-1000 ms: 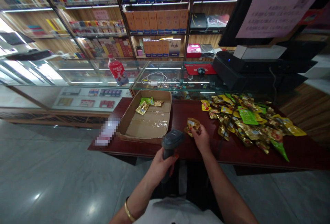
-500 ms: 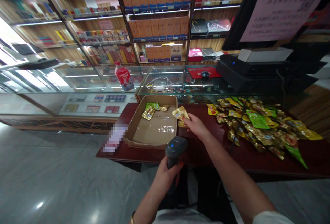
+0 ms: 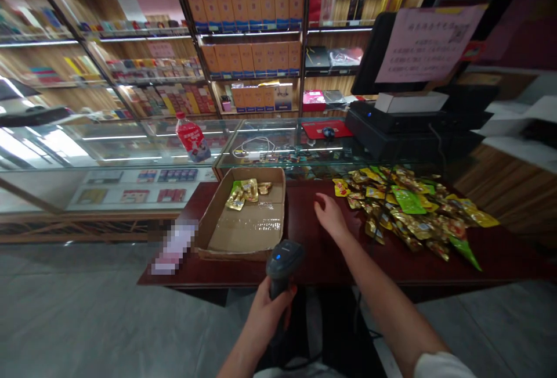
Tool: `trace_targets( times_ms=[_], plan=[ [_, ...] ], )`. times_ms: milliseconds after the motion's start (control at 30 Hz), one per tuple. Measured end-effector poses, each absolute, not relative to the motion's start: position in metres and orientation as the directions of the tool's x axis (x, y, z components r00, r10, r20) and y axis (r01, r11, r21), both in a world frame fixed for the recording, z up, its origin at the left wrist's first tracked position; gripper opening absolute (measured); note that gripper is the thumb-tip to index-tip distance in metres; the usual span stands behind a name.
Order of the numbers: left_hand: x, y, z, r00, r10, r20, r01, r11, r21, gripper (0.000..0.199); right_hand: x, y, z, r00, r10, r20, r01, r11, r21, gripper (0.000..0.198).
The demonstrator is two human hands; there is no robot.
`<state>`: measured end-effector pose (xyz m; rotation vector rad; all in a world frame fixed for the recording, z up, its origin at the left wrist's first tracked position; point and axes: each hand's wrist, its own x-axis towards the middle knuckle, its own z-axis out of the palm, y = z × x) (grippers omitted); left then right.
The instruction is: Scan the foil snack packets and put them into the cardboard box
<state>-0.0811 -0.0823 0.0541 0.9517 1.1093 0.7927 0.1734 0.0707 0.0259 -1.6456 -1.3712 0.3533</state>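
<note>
My left hand (image 3: 272, 305) is wrapped round the handle of a dark barcode scanner (image 3: 285, 257), whose small blue light is on. It is just in front of the shallow cardboard box (image 3: 243, 230). Several gold and green snack packets (image 3: 249, 190) lie near the far end of that box. To the box's right, my right hand (image 3: 329, 213) is over the dark red table, fingers slightly apart and nothing seen in them. A heap of gold, yellow and green snack packets (image 3: 404, 209) spreads over the table to its right.
A blurred-out flat item (image 3: 176, 244) lies left of the box. Behind the table (image 3: 304, 267) are a glass counter with a red bottle (image 3: 192, 139), a white cable (image 3: 256, 147), a mouse (image 3: 328, 132) on a red mat, and a monitor (image 3: 369, 56).
The gold packet has left my right hand and now lies with the others in the box. My right hand has moved away from the box, toward the heap. The scanner stays in my left hand.
</note>
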Motion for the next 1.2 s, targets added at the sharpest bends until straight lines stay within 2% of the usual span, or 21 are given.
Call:
trace_targets(
  times_ms=[100, 200, 267, 333, 433, 567, 633, 700, 800, 867, 1000, 1100, 1200],
  plan=[
    [-0.073, -0.079, 0.054, 0.289, 0.886, -0.362, -0.043, 0.389, 0.92, 0.041, 0.224, 0.046, 0.01, 0.398, 0.851, 0.342, 0.858, -0.212, -0.468, 0.052],
    [-0.064, -0.08, 0.058, 0.302, 0.889, -0.345, -0.054, 0.377, 0.925, 0.039, 0.24, 0.038, 0.005, 0.381, 0.873, 0.304, 0.923, -0.342, -0.176, 0.059],
    [-0.059, -0.082, 0.059, 0.305, 0.889, -0.34, -0.056, 0.373, 0.926, 0.038, 0.233, 0.036, 0.002, 0.36, 0.893, 0.27, 0.933, -0.352, -0.082, 0.06],
    [-0.056, -0.085, 0.057, 0.309, 0.889, -0.338, -0.057, 0.372, 0.926, 0.039, 0.216, 0.032, -0.002, 0.358, 0.899, 0.253, 0.933, -0.354, -0.06, 0.06],
    [-0.056, -0.086, 0.049, 0.308, 0.889, -0.338, -0.056, 0.372, 0.927, 0.041, 0.184, 0.014, -0.007, 0.329, 0.905, 0.269, 0.944, -0.303, -0.133, 0.055],
    [-0.059, -0.082, 0.042, 0.293, 0.887, -0.357, -0.05, 0.387, 0.921, 0.044, 0.155, -0.013, -0.004, 0.196, 0.923, 0.332, 0.958, -0.108, -0.266, 0.044],
    [-0.061, -0.079, 0.043, 0.291, 0.888, -0.355, -0.061, 0.387, 0.92, 0.045, 0.156, -0.018, 0.001, 0.195, 0.903, 0.383, 0.947, -0.072, -0.313, 0.039],
    [-0.062, -0.079, 0.046, 0.296, 0.889, -0.349, -0.07, 0.385, 0.92, 0.046, 0.163, -0.015, 0.002, 0.304, 0.852, 0.427, 0.925, -0.157, -0.345, 0.041],
    [-0.064, -0.081, 0.053, 0.286, 0.897, -0.337, -0.078, 0.372, 0.925, 0.044, 0.177, -0.003, -0.006, 0.49, 0.771, 0.407, 0.861, -0.356, -0.363, 0.063],
    [-0.064, -0.083, 0.057, 0.27, 0.903, -0.334, -0.081, 0.366, 0.927, 0.04, 0.181, 0.004, -0.016, 0.513, 0.771, 0.378, 0.845, -0.375, -0.381, 0.07],
    [-0.063, -0.084, 0.059, 0.252, 0.905, -0.342, -0.105, 0.377, 0.92, 0.039, 0.181, 0.005, -0.028, 0.42, 0.791, 0.445, 0.836, -0.147, -0.528, 0.059],
    [-0.061, -0.079, 0.057, 0.259, 0.899, -0.353, -0.104, 0.389, 0.915, 0.043, 0.183, 0.0, -0.026, 0.435, 0.792, 0.429, 0.697, 0.006, -0.717, 0.059],
    [-0.059, -0.074, 0.056, 0.254, 0.899, -0.357, -0.085, 0.389, 0.917, 0.04, 0.184, -0.003, -0.021, 0.466, 0.804, 0.368, 0.564, 0.05, -0.824, 0.068]
  ],
)
